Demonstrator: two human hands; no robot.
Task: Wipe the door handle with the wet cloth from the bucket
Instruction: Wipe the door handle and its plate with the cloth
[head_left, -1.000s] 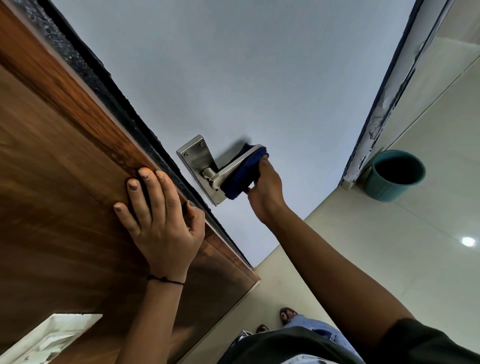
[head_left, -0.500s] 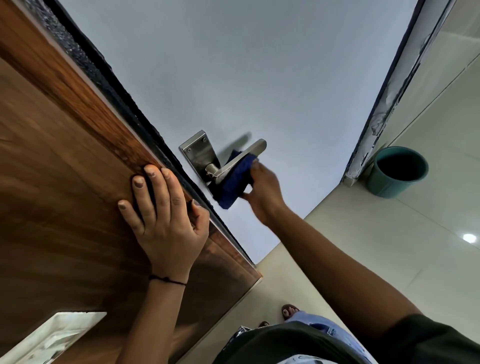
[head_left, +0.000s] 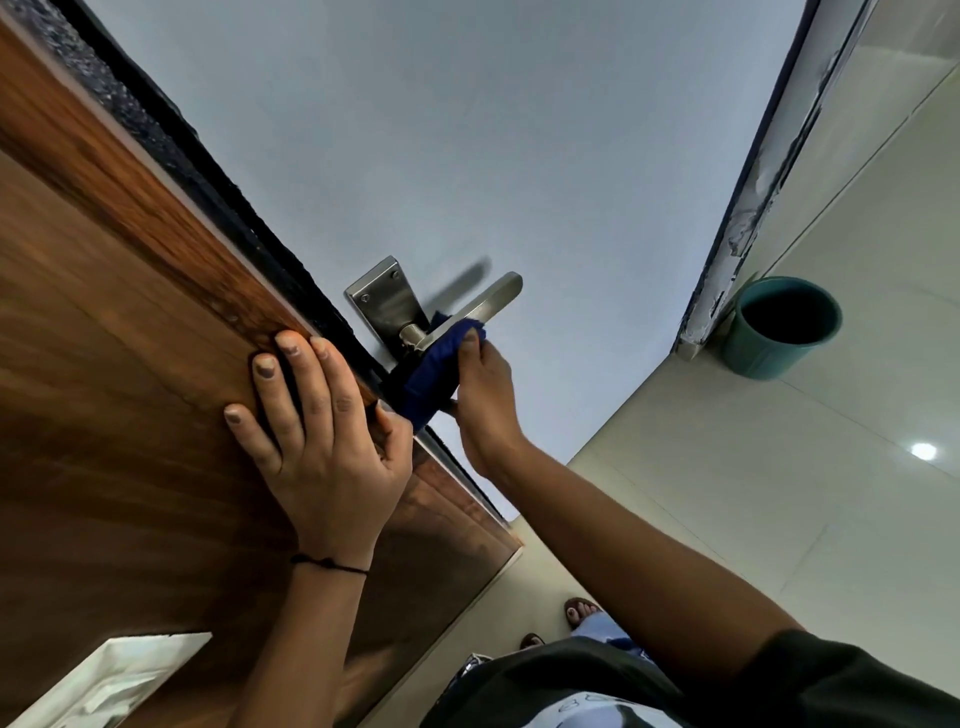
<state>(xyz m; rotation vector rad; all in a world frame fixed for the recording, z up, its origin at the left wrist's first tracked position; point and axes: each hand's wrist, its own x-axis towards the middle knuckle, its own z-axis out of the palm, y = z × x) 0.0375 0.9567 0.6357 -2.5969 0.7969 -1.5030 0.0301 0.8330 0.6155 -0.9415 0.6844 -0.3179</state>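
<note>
A silver lever door handle (head_left: 491, 301) on a steel backplate (head_left: 383, 301) is fixed to the pale grey door face. My right hand (head_left: 483, 400) grips a dark blue cloth (head_left: 436, 371) pressed against the base of the lever, near the spindle and the lower part of the backplate. The free end of the lever shows bare above the cloth. My left hand (head_left: 317, 431) lies flat with fingers spread on the brown wooden door edge (head_left: 130, 312), its thumb hooked round the edge. A teal bucket (head_left: 779, 332) stands on the floor at the right.
A worn white door frame (head_left: 748, 208) rises beside the bucket. Pale floor tiles (head_left: 779, 493) spread to the right. My sandalled feet (head_left: 582, 613) are below, near the door's lower corner. A white fitting (head_left: 104, 675) sits on the wooden surface at lower left.
My right hand has slid the blue cloth from the lever's free end down to its base near the backplate, uncovering the lever tip. The left hand has stayed on the door edge.
</note>
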